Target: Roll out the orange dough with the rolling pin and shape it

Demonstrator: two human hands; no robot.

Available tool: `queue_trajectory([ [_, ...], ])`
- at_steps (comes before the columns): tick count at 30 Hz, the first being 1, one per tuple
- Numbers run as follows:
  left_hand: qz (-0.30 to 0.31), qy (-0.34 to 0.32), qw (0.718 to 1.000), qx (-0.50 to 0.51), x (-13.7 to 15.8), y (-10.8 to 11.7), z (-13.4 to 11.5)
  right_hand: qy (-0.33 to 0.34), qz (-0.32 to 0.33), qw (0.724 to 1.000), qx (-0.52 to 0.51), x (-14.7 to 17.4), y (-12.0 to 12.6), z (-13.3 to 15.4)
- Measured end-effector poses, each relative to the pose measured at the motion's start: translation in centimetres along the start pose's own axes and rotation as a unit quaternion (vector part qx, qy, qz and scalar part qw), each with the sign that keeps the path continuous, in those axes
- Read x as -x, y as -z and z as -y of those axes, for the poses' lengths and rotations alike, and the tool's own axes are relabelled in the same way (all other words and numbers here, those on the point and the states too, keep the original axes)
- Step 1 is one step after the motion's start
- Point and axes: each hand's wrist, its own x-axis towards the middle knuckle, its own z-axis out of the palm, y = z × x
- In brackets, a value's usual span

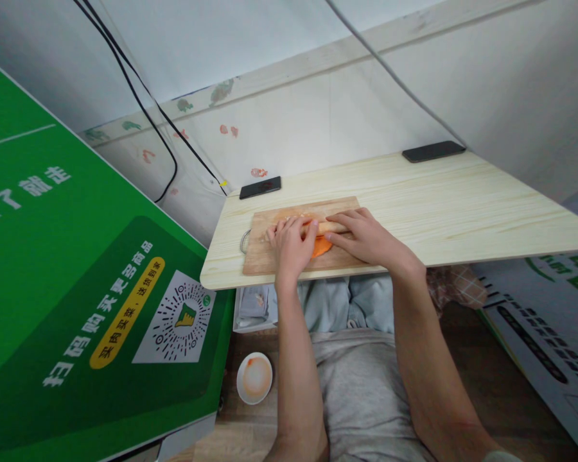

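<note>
The left hand (289, 247) and right hand (370, 239) hold the pin (331, 227), one towards each end, presumably to spread pressure evenly over the dough (321, 248) on the board (259, 262). A phone (260, 187) lies just beyond the board, out of the hands' way. The pin is a smooth, pale cylinder; the dough, orange and flat, looks soft, though fingers hide its full outline.

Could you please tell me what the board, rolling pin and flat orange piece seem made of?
Board: likely wood, matte, judging by its brown, faintly grained surface. Rolling pin: probably wood, smooth, from its pale tan color, though no grain shows clearly. Orange piece: perhaps dough or clay, smooth, going by its thin, soft-looking edge; which, I cannot tell.
</note>
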Motion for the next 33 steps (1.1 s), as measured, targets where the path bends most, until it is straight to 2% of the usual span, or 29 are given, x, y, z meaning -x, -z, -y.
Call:
queue_trajectory([
  [17, -0.005, -0.001, 1.000, -0.001, -0.04, -0.09, 0.04, -0.002, -0.024, 1.000, 0.010, -0.77, -1.01, -0.65],
  [33, -0.002, -0.003, 1.000, -0.009, -0.03, -0.07, 0.00, -0.009, -0.029, 0.999, 0.010, -0.80, -0.89, -0.45],
])
